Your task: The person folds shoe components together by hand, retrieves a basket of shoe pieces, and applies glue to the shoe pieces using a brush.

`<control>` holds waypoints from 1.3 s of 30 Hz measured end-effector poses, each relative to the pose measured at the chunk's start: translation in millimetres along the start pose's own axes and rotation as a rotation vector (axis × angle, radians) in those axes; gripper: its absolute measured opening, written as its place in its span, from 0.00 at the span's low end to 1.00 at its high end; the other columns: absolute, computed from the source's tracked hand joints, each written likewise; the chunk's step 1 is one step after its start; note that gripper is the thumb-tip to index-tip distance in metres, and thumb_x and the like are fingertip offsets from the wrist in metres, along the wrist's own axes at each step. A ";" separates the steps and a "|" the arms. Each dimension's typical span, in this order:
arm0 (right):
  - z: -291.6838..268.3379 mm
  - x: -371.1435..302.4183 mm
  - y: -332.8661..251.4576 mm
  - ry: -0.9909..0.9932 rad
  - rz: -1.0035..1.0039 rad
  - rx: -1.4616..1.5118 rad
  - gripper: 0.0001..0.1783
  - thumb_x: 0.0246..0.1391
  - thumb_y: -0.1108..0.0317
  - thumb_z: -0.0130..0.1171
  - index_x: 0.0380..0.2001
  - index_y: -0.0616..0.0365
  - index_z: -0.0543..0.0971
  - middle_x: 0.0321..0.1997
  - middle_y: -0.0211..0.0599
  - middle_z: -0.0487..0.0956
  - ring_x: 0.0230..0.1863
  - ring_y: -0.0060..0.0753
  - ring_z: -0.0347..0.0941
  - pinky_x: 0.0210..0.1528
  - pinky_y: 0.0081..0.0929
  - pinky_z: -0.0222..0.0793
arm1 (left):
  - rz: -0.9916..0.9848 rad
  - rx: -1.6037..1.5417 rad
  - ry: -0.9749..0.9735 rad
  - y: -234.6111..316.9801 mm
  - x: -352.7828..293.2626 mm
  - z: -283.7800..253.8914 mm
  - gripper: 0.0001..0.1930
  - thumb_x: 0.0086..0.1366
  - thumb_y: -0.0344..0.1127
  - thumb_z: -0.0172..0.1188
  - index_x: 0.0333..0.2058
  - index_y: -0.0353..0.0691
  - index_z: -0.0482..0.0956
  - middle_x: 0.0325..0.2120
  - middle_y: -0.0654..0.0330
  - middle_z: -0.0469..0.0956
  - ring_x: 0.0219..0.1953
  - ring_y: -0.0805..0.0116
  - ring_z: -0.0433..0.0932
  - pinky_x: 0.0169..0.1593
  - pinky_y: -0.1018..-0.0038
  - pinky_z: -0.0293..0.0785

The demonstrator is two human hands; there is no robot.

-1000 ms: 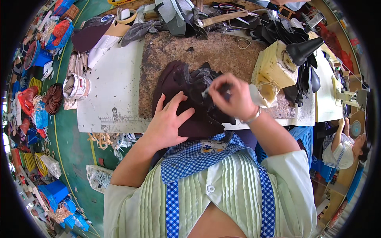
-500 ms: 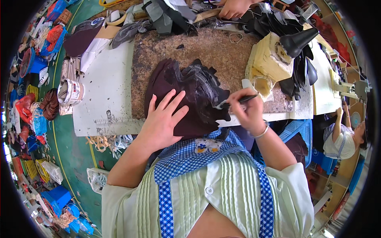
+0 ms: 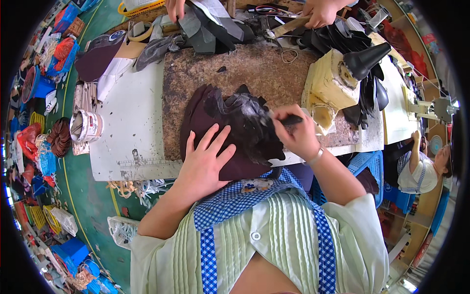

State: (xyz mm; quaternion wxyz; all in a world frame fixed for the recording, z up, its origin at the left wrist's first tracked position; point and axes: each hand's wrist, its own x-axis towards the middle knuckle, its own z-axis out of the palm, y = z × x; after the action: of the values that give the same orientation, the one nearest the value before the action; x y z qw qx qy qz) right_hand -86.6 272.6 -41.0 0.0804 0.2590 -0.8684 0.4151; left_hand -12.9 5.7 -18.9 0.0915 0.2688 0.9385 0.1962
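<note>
A fanned stack of dark maroon, leather-like cut pieces (image 3: 242, 166) lies on the brown, speckled board (image 3: 188, 63). Its layered far-right edges look black and carry whitish, wet-looking smears. My left hand (image 3: 206, 159) rests flat on the near-left part of the stack, fingers spread. In my right hand (image 3: 302, 134) the fingers are closed round a small brush (image 3: 293, 119) with a black handle. The brush tip, partly hidden and blurred, is at the smeared edges. A yellowish, crusted glue container (image 3: 330, 81) with a black cone on it stands to the right of that hand.
Across the table another person's hands (image 3: 320, 12) are among grey and black cut pieces (image 3: 208, 36). A crusted white pot (image 3: 87, 125) sits at the table's left edge. Below the table's right side is a blue basket (image 3: 369, 171). A tape roll (image 3: 141, 32) lies far left.
My right hand and the brush have moved a little left and away from me along the smeared edges. The other person's second hand has come into view over the grey pieces.
</note>
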 end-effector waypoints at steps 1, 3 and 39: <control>-10.3 -6.9 -3.4 0.066 -0.056 0.008 0.09 0.53 0.78 0.60 0.36 0.62 0.71 0.31 0.36 0.80 0.29 0.24 0.79 0.32 0.19 0.75 | 0.013 0.004 0.025 -0.5 0.1 -0.4 0.36 0.38 0.47 0.76 0.48 0.43 0.75 0.66 0.54 0.56 0.69 0.51 0.52 0.65 0.40 0.49; -20.2 -14.9 -11.6 0.094 0.204 0.429 0.08 0.54 0.79 0.57 0.37 0.61 0.70 0.34 0.37 0.80 0.34 0.23 0.78 0.36 0.20 0.75 | 0.006 -0.022 -0.007 -0.8 -0.8 -2.0 0.36 0.39 0.48 0.76 0.49 0.42 0.76 0.67 0.53 0.55 0.69 0.51 0.52 0.66 0.40 0.49; -17.8 15.5 -16.3 -0.290 0.022 0.409 0.08 0.49 0.78 0.58 0.33 0.59 0.71 0.34 0.36 0.77 0.36 0.32 0.75 0.40 0.27 0.71 | 0.071 0.010 0.227 -20.7 -29.9 14.9 0.32 0.40 0.20 0.54 0.50 0.44 0.77 0.58 0.54 0.69 0.66 0.48 0.60 0.66 0.48 0.54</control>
State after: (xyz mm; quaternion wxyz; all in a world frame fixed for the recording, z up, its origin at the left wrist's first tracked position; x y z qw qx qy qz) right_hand -92.7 271.7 -13.0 -0.1034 0.3174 -0.7715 0.5416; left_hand 6.6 -21.9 -39.0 -0.0237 0.2782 0.9338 0.2239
